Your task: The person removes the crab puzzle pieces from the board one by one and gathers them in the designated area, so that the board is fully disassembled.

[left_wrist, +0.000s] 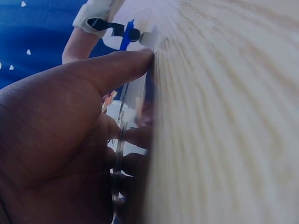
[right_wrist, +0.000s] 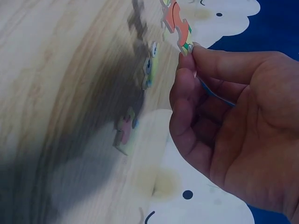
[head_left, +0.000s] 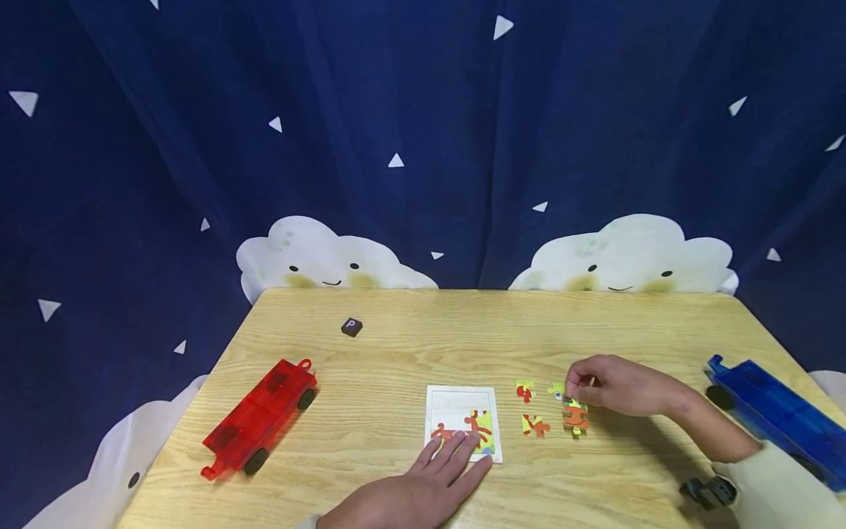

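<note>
Puzzle piece, orange-red with green and yellow. Location: right of the white puzzle tray, pinched at its far end between thumb and fingertips of the right hand. Long axis: near to far in the head view, a knob pointing at the near table edge. The right wrist view adds what the head view conceals: the piece tilted, raised clear of the wood, gripped by one end, its other end running out of frame.

Loose pieces, three: one red and yellow, one mostly yellow, one with a red shape; all left of the held piece.

Puzzle tray, white-rimmed, partly filled; red and yellow picture sections at its near and right parts.

Left hand: fingers extended over the tray's near part, grasping nothing; the left wrist view shows the outstretched thumb.

Outlying: red toy wagon, left; blue toy wagon, right; black tile lettered P, farther back; wooden table; navy curtain with white triangles and smiling clouds.
</note>
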A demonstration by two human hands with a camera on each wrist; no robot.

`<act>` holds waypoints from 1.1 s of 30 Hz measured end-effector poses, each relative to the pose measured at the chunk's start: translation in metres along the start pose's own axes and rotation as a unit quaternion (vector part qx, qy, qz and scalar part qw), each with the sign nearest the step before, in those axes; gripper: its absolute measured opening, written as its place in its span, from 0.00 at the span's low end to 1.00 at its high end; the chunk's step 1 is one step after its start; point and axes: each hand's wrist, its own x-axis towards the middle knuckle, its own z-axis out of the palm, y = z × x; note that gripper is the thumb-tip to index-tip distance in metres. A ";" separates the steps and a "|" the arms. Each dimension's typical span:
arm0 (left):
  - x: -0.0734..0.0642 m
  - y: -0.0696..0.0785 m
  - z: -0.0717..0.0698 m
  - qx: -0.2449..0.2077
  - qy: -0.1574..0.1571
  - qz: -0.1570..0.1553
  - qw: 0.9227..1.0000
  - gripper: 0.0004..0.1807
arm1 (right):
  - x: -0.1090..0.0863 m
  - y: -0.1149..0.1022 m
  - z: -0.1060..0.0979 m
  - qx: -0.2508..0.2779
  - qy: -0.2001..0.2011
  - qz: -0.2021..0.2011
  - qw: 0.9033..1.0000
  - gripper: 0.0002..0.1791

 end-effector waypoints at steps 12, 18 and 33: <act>-0.001 0.000 -0.002 0.012 0.008 0.005 1.000 0.53 | -0.001 0.009 0.009 0.035 -0.028 -0.013 0.999 0.07; -0.001 0.000 -0.002 -0.006 0.002 0.004 1.000 0.53 | 0.000 0.009 0.006 0.014 -0.023 -0.020 0.999 0.07; -0.001 -0.001 -0.003 -0.017 -0.005 0.002 1.000 0.54 | 0.000 0.011 0.007 0.000 -0.004 -0.033 0.999 0.06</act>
